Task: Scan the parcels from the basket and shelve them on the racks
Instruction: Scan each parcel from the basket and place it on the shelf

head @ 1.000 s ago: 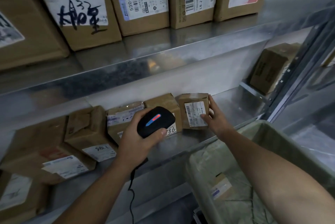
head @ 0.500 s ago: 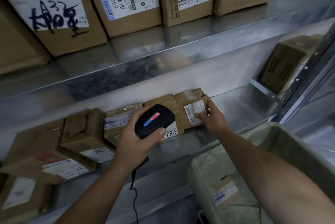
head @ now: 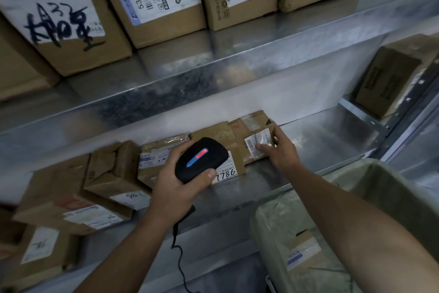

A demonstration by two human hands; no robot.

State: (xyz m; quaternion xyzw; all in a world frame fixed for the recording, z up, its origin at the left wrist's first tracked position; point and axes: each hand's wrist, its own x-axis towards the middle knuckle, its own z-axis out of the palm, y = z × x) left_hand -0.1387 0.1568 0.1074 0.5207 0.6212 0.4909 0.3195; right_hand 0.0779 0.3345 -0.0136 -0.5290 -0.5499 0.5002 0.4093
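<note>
Small parcel point(head: 255, 137) being seated on the lower shelf point(head: 320, 140)
It sits mid-frame against the neighbouring box point(head: 213, 134); the right hand point(head: 280, 151) grips its labelled end, thumb on the front. The left hand point(head: 174, 185) is wrapped round the scanner point(head: 200, 159). Shelving looks nearly done; the next move is probably to let go and reach into the basket point(head: 392, 197) at lower right.

Head view, close, facing down onto shelf point(head: 320, 140)

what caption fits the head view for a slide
Left hand grips a black scanner while the right hand holds a small parcel on the lower shelf.
</note>
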